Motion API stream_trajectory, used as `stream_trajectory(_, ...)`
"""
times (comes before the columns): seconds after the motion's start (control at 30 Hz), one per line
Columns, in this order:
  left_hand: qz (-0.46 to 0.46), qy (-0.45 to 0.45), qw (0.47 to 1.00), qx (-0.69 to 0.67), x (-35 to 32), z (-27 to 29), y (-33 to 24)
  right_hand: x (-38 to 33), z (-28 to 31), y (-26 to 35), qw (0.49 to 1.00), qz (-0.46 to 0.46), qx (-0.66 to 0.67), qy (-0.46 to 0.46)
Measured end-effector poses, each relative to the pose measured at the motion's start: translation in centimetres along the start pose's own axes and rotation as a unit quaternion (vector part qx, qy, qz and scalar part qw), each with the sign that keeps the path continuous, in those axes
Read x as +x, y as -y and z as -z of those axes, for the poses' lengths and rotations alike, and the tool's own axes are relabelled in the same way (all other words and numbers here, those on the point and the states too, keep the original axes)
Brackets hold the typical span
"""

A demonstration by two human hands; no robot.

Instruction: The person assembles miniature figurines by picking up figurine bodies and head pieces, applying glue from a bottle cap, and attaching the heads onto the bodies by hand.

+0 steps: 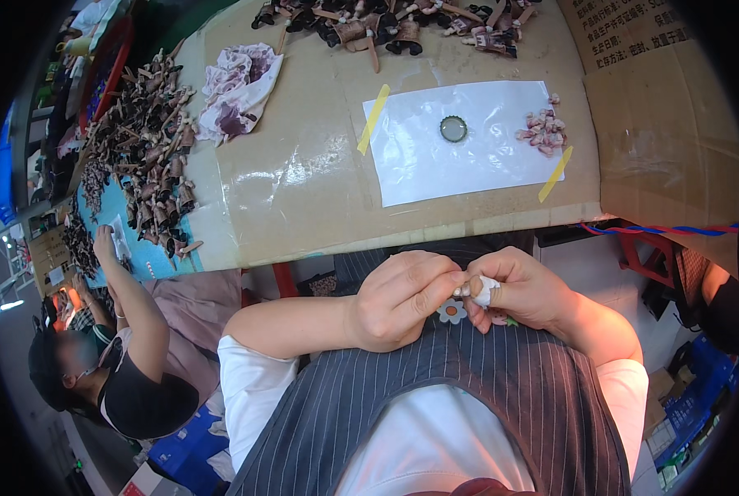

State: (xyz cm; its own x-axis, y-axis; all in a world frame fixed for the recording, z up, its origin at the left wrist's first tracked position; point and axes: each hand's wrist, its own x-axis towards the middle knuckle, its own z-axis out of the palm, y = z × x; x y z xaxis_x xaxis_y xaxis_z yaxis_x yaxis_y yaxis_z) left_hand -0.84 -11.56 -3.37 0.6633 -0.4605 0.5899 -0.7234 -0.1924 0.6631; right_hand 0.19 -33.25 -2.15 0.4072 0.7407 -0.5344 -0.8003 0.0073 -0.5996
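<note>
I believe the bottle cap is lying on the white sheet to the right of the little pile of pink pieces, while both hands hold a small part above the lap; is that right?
Not quite: in the head view the bottle cap lies on the white sheet to the left of the pile of pink pieces, not the right. The rest stands: the left hand and right hand hold a small part above the lap.

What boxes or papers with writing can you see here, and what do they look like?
Cardboard box flap: top right of the table, flat brown card with dark printed lines.
Folded brown cardboard sheet: right end of the table, plain brown, no print visible.
White sheet: middle of the table, rectangular, blank, held by yellow tape strips.
No screens or signs visible.
</note>
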Motion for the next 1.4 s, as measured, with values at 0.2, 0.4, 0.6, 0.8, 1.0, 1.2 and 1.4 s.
stream_trajectory(0.2, -0.001, -0.003, 1.000, -0.002, 0.0, -0.1, 0.1, 0.0, 0.0, 0.3, 1.000, -0.011, -0.002, -0.006)
stream_trajectory(0.4, -0.010, 0.001, 1.000, 0.001, 0.4, -0.2, -0.1, -0.5, 0.3, 0.3, 1.000, -0.003, -0.006, -0.006)
stream_trajectory(0.6, -0.029, 0.015, 0.999, 0.001, 1.6, -0.5, -0.2, -1.1, 0.7, -0.2, 0.999, 0.046, 0.022, -0.013)
stream_trajectory(0.8, -0.034, 0.020, 0.999, -0.005, 1.9, -0.9, 0.1, -1.0, 0.9, -1.2, 0.990, 0.123, 0.066, -0.013)
stream_trajectory(1.0, -0.032, 0.005, 0.999, -0.020, 1.6, -0.9, 0.1, -1.4, 0.6, -0.1, 0.997, 0.067, 0.020, -0.026)
stream_trajectory(1.2, -0.028, -0.001, 1.000, -0.010, 1.3, -1.0, 0.2, -1.1, 0.7, -0.2, 0.998, 0.048, 0.029, -0.015)
stream_trajectory(1.4, -0.030, -0.006, 1.000, -0.004, 1.4, -1.1, 0.1, -1.1, 0.6, -0.1, 0.999, 0.039, 0.027, -0.020)
